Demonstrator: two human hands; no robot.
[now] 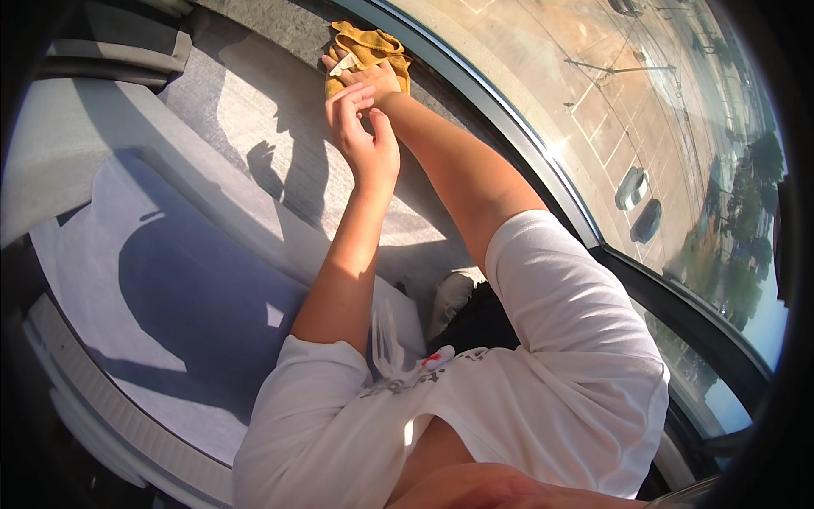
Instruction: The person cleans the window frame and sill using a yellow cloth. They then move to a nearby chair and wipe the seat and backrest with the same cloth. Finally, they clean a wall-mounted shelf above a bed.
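My right hand (375, 81) lies spread on a mustard-yellow cloth (369, 44), pressing it onto the stone-like windowsill (280, 22) beside the window frame. Folds of the cloth bunch up past my fingers, and a small white tag (344, 64) pokes out by them. Just nearer to me, my left hand (365, 137) hovers with loosely curled fingers and holds nothing. Its fingertips overlap the right hand and wrist in this view, so I cannot tell if they touch.
A dark metal window frame (502, 121) runs along my right, with a parking lot (610, 121) outside the glass. On my left is a grey-blue fabric-like surface (210, 254) with a pale raised border (152, 133). A shoe (450, 299) stands on the floor below me.
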